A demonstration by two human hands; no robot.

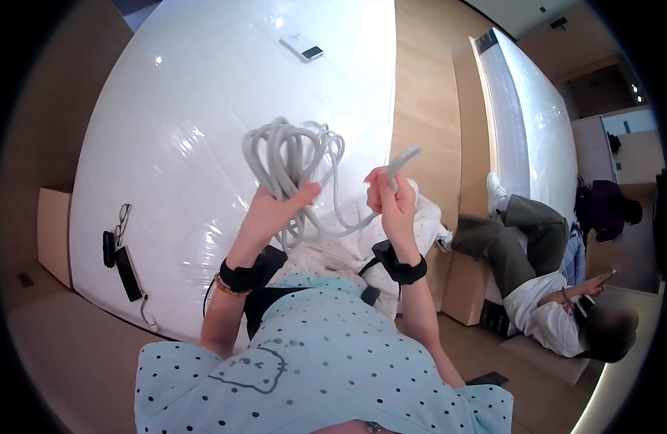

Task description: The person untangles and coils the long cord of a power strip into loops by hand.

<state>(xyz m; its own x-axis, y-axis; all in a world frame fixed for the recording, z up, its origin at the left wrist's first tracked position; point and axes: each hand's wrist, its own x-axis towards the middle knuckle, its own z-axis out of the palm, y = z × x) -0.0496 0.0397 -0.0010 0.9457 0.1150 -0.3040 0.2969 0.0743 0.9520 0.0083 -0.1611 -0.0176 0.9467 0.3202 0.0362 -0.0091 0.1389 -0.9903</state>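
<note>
A long grey cable (281, 155) is gathered in several loose loops above my lap. My left hand (272, 213) is closed around the bottom of the bundle, thumb across the strands. My right hand (393, 202) pinches the cable near one end, and that short end sticks up past the fingers. Between the two hands a slack strand hangs in a curve. Smaller loops droop below my left hand. Whether the end carries a plug cannot be made out.
I sit on a plastic-wrapped mattress (181, 94). A white box-like device (301, 48) lies on it ahead; glasses (122, 220) and a black phone-like slab (128, 273) lie at left. To the right, a seated person (543, 304) holds a phone, with another person (608, 210) beyond.
</note>
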